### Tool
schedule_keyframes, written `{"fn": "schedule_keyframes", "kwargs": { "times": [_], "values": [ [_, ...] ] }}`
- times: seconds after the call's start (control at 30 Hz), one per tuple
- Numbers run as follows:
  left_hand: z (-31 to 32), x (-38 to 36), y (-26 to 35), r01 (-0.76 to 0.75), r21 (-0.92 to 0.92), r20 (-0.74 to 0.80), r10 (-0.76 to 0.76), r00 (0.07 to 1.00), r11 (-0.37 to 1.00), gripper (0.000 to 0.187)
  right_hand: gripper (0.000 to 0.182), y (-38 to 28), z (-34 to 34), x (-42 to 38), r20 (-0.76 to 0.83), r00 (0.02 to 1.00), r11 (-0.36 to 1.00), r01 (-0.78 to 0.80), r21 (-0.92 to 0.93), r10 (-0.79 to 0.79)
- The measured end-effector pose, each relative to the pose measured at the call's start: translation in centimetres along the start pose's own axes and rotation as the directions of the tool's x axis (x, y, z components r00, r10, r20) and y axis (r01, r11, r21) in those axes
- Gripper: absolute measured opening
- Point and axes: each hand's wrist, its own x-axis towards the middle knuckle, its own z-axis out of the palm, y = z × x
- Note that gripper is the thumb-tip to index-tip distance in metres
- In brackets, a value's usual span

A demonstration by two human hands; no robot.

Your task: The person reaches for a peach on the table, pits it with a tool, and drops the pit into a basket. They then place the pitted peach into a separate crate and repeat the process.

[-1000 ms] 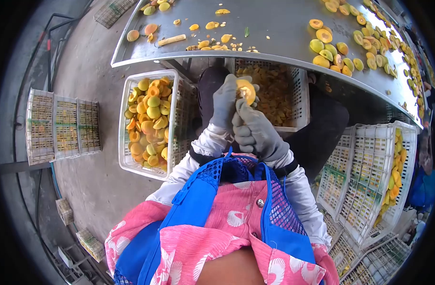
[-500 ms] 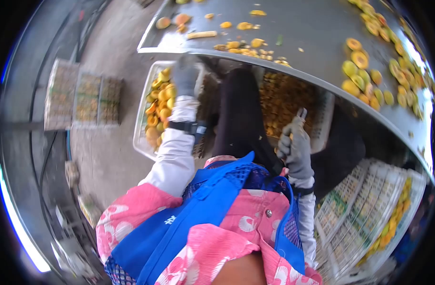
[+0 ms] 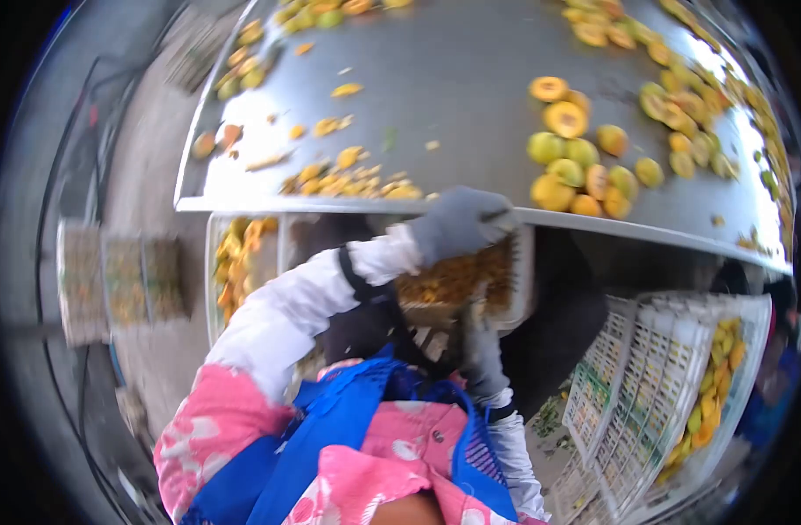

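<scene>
My left hand (image 3: pixel 463 226), in a grey glove, reaches across to the front edge of the metal table (image 3: pixel 453 114). Its fingers are stretched out to the right, blurred, with nothing visible in them. Closer to my body, my right hand (image 3: pixel 484 354), also gloved, is closed round a short metal-tipped hand tool (image 3: pixel 479 302), smeared by motion. Halved yellow peaches (image 3: pixel 565 119) and greenish whole-looking ones lie on the table beyond my left hand. Beneath both hands stands a crate (image 3: pixel 521 280) of brown-orange pits or scraps, partly hidden by the left arm.
A white crate (image 3: pixel 211 289) of yellow fruit pieces stands at left below the table edge. Stacked crates (image 3: pixel 632 385) with more fruit are at right. Other crates (image 3: pixel 125 284) sit on the floor at far left. Small scraps (image 3: pixel 348 185) line the table's front.
My left hand has swung right, from above the yellow-fruit crate to the table edge. My right hand has dropped closer to my body. The view has turned, showing more of the table.
</scene>
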Motion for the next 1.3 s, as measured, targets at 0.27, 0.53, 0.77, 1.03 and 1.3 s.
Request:
{"fn": "schedule_keyframes", "kwargs": {
  "times": [0.27, 0.53, 0.77, 1.03, 1.3],
  "values": [
    [-3.2, 17.1, 1.1, -0.194, 0.213, -0.119, 0.222, 0.968, 0.958, 0.038, 0.027, -5.6, -4.0, 2.3, 0.253, 0.774, 0.321, -0.503, 0.802, 0.580],
    [2.9, 19.4, 1.5, -0.010, 0.642, -0.145, 0.134, 0.980, 0.767, 0.030, 0.039, -2.5, -3.9, 0.5, -0.215, 0.839, 0.663, -0.212, 0.718, 0.501],
    [-4.0, 5.8, 0.7, 0.021, 0.184, -0.652, 0.106, 0.751, 0.983, 0.032, 0.040, -7.4, -5.6, 1.9, -0.394, 0.918, 0.988, 0.030, 0.151, 0.032],
    [-1.0, -12.5, 5.6, -0.196, -0.152, -0.515, 0.092, 0.852, 0.969, 0.062, 0.071, -12.5, -1.7, 4.6, -0.286, 0.911, 0.938, 0.335, 0.093, -0.297],
    [-2.5, -15.7, -2.6, -0.313, -0.621, -0.601, -0.179, 0.779, 0.719, 0.046, 0.035, -18.4, 2.9, 3.4, -0.038, 0.932, 0.731, -0.256, 0.632, 0.359]
  ]
}}
